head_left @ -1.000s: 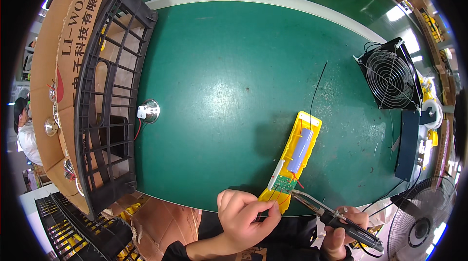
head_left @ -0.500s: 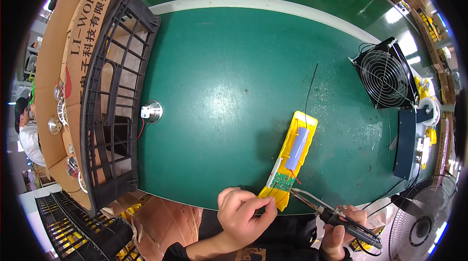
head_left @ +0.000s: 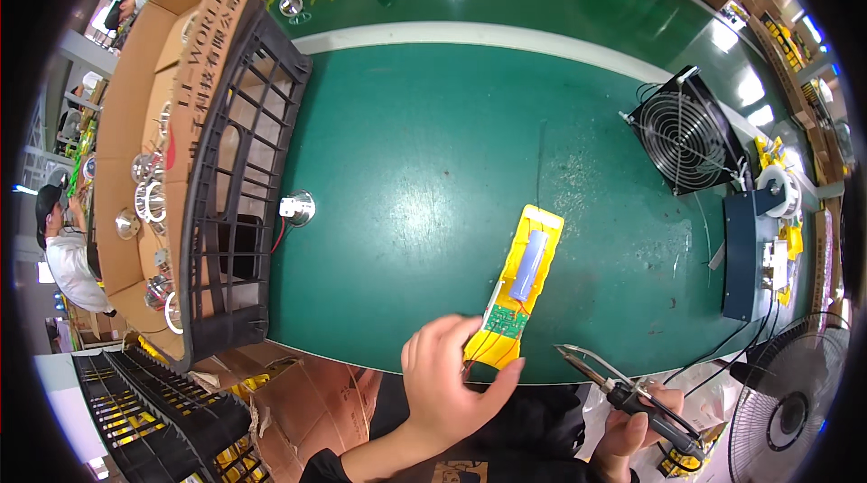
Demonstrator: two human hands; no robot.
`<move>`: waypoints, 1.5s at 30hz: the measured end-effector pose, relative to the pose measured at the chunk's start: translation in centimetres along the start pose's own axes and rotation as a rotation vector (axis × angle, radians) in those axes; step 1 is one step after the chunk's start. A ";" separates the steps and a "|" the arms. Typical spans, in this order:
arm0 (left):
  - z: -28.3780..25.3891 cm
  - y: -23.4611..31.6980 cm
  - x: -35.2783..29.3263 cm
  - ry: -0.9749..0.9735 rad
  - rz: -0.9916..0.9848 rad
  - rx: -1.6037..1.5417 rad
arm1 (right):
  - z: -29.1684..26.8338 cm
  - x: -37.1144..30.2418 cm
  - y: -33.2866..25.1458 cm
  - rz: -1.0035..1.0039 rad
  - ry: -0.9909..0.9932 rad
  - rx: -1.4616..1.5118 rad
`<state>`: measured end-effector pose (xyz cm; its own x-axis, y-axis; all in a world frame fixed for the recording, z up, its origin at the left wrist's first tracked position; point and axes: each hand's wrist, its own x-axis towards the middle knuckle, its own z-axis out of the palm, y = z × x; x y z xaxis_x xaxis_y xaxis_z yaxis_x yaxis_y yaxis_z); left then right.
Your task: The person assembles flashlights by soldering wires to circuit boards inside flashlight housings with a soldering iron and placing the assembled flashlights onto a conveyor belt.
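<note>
A yellow plastic flashlight housing (head_left: 508,352) lies tilted near the table's front edge. In it sit a blue-purple cylindrical battery (head_left: 531,266) and a small green circuit board (head_left: 506,321) with thin wires. My left hand (head_left: 447,393) grips the housing's near end, thumb on its right side and fingers on its left. My right hand (head_left: 637,429) is closed round a soldering iron (head_left: 623,395) with a metal guide along its shaft. The iron's tip is to the right of the housing, apart from the board. A reflector lamp (head_left: 298,208) with a red wire rests at the table's left.
A black crate (head_left: 244,185) and a cardboard box (head_left: 135,153) with reflectors flank the left. At right are a square black fan (head_left: 685,135), a dark blue device (head_left: 743,253) with a white spool, and a round fan (head_left: 787,415). Another person (head_left: 72,257) is at far left.
The soldering iron has drawn away from the board to the right. My left hand has gone from a pinch by the wires to a wider grip on the housing. The view has shifted slightly.
</note>
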<state>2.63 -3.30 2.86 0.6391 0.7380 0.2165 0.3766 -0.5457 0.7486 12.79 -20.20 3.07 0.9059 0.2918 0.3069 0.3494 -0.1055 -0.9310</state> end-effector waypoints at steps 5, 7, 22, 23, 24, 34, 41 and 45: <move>0.4 1.9 3.1 -0.256 0.001 0.295 | -2.5 1.0 0.7 -0.140 0.371 -0.098; -0.3 1.5 4.7 -0.264 0.102 0.362 | -4.2 0.8 0.8 -0.133 0.461 0.007; -1.3 2.1 13.0 -0.949 1.288 0.611 | -4.0 2.6 -3.0 -0.284 0.413 0.266; -1.5 2.1 13.1 -0.957 1.280 0.612 | -3.6 2.9 -3.4 -0.284 0.427 0.284; -1.9 2.0 13.1 -0.962 1.325 0.554 | -3.5 2.9 -3.2 -0.277 0.412 0.322; -4.5 0.4 7.2 -0.440 0.269 0.004 | -3.7 4.1 0.6 -0.191 0.253 0.363; -1.5 -0.8 3.4 -0.240 0.154 -0.226 | -0.7 5.9 0.2 -0.079 0.077 0.320; -1.0 -1.6 3.0 -0.264 0.148 -0.300 | 0.2 6.9 0.8 -0.065 -0.111 0.244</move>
<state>3.26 0.23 2.91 0.8359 0.5122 0.1970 0.0806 -0.4697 0.8791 19.26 -18.06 4.42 0.8472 0.3939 0.3566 0.3258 0.1449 -0.9343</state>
